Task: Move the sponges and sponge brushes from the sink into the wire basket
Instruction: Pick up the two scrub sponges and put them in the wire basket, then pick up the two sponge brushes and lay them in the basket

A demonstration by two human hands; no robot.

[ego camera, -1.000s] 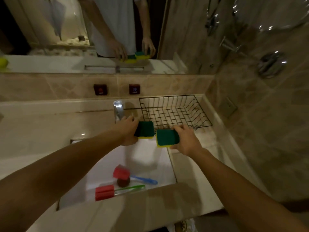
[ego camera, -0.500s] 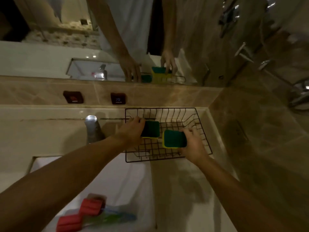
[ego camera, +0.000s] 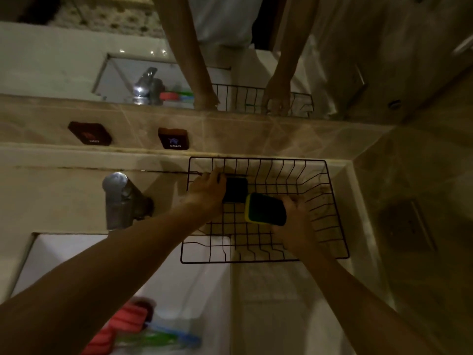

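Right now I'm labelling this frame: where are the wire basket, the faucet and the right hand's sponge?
wire basket [ego camera: 265,261], head view, front rim.
faucet [ego camera: 115,181], head view, top cap.
right hand's sponge [ego camera: 267,210], head view, green face.

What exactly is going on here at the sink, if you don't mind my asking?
A person is clearing the sink into the wire basket beside it. The left hand holds a green sponge and the right hand a green-and-yellow sponge, both down inside the basket but not yet let go. Two red-headed sponge brushes lie in the sink.
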